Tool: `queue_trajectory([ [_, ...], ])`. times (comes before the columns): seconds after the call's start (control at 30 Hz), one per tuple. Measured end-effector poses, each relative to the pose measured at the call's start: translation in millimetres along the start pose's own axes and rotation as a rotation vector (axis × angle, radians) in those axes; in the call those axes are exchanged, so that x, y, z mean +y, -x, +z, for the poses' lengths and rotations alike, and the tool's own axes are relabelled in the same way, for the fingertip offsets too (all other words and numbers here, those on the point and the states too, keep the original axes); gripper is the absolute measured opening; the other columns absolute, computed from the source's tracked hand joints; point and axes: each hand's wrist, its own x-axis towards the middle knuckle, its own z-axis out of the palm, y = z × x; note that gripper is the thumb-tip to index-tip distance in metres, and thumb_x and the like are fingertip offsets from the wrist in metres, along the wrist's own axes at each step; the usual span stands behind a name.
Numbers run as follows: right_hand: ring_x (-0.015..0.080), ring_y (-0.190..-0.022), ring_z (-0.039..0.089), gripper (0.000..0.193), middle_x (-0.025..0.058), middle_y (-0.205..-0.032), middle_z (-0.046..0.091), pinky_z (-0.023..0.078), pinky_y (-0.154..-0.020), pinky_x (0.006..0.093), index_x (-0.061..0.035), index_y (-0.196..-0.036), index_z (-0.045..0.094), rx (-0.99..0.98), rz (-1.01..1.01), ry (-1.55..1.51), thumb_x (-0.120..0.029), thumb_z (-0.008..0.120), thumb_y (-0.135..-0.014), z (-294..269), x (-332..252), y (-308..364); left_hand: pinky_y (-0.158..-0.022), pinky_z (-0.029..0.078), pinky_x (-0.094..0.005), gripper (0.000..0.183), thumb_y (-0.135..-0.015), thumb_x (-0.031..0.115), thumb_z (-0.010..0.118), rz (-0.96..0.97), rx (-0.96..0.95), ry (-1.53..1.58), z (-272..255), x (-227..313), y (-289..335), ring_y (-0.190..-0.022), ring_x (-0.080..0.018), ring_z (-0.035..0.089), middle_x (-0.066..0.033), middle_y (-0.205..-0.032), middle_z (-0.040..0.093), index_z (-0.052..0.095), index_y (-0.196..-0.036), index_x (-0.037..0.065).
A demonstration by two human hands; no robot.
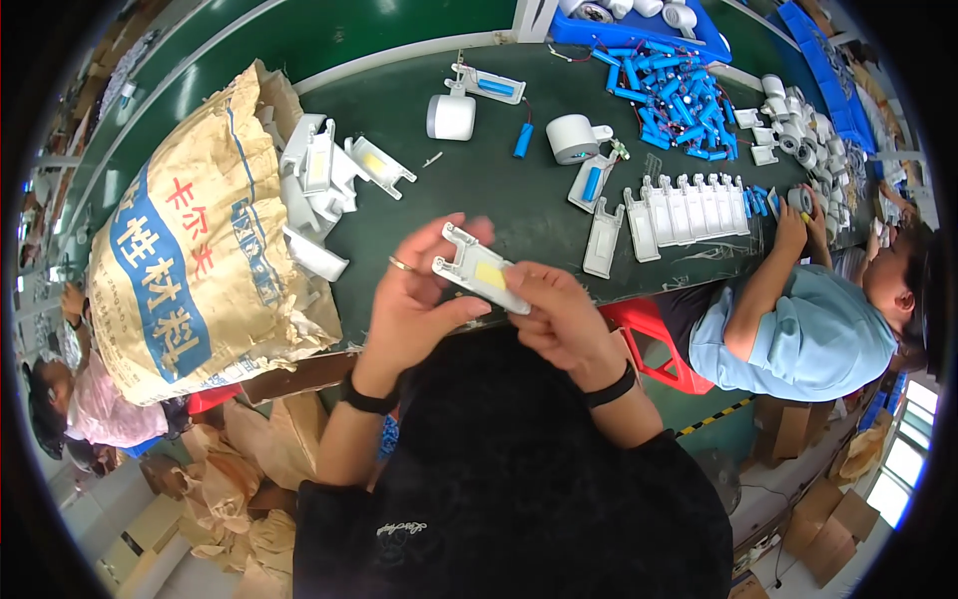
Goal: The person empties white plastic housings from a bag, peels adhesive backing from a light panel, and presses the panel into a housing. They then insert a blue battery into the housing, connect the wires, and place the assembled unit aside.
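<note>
In front of my body, a white plastic housing panel point(461, 262) with a yellow LED patch point(490, 274) is tilted over the table's near edge. My right hand point(564, 314) pinches its lower right end between thumb and fingers. Around the other end is my left hand point(407, 304), with a ring on one finger. Its thumb stands apart from the fingers, which are partly behind the panel and slightly blurred; whether they touch it I cannot tell. Beyond my hands lie another white panel point(603, 240) and a panel with a blue battery point(592, 184).
Left stands a large paper sack point(180, 250) beside loose white panels point(317, 160). White lamp heads point(451, 118) sit on the green table point(399, 95). A row of panels point(689, 212) and a blue battery heap point(679, 95) are right. A co-worker in light blue point(813, 324) works there.
</note>
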Motion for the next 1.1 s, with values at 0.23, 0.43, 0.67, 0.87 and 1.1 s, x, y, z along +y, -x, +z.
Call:
queue_trajectory([
  [0.23, 0.006, -0.054, 0.047, 0.018, -0.0035, -0.063, 0.049, 0.034, -0.046, 0.0238, -0.0054, -0.105, 0.072, 0.496, -0.871, 1.072, -0.013, 0.075, -0.089, 15, 25, -1, -0.098, 0.056, -0.0474, 0.057, -0.101, 0.018, 0.06, -0.137, 0.273, 0.404, 8, -7, 5, -0.115, -0.0355, 0.066, -0.0286, -0.141, 0.053, 0.038, -0.152, 0.009],
  [0.43, 0.0145, -0.051, 0.049, 0.027, 0.0027, -0.062, 0.047, 0.039, -0.045, 0.0299, -0.0105, -0.103, 0.076, 0.24, -1.172, 1.486, 0.0, 0.079, -0.078, 20, 5, 1, -0.092, 0.058, -0.0446, 0.054, -0.102, 0.022, 0.058, -0.297, 0.253, 0.322, 5, -2, 8, -0.107, -0.0356, 0.07, -0.0294, -0.134, 0.058, 0.04, -0.151, 0.006],
  [0.67, 0.0157, -0.049, 0.051, 0.026, 0.0021, -0.063, 0.048, 0.039, -0.042, 0.0315, -0.0106, -0.1, 0.075, 0.164, -1.215, 1.523, 0.0, 0.077, -0.077, 19, 9, 0, -0.095, 0.057, -0.0426, 0.052, -0.103, 0.022, 0.057, -0.364, 0.184, 0.348, 7, 0, 10, -0.112, -0.0337, 0.067, -0.0282, -0.132, 0.06, 0.043, -0.149, 0.004],
  [0.87, 0.0159, -0.049, 0.053, 0.024, 0.0021, -0.062, 0.05, 0.04, -0.042, 0.0306, -0.01, -0.097, 0.075, 0.204, -1.204, 1.504, 0.001, 0.075, -0.076, 18, 11, -2, -0.095, 0.057, -0.0409, 0.05, -0.103, 0.021, 0.056, -0.387, 0.159, 0.296, 7, 1, 7, -0.115, -0.0294, 0.066, -0.0282, -0.132, 0.06, 0.044, -0.148, 0.003],
  [1.1, 0.0164, -0.05, 0.054, 0.027, 0.0027, -0.064, 0.052, 0.042, -0.045, 0.03, -0.0106, -0.101, 0.077, 0.225, -1.122, 1.465, -0.001, 0.078, -0.076, 1, 10, 7, -0.095, 0.057, -0.0421, 0.048, -0.104, 0.018, 0.054, -0.415, 0.188, 0.418, 14, 4, 4, -0.113, -0.0334, 0.067, -0.0284, -0.133, 0.059, 0.043, -0.148, 0.003],
])
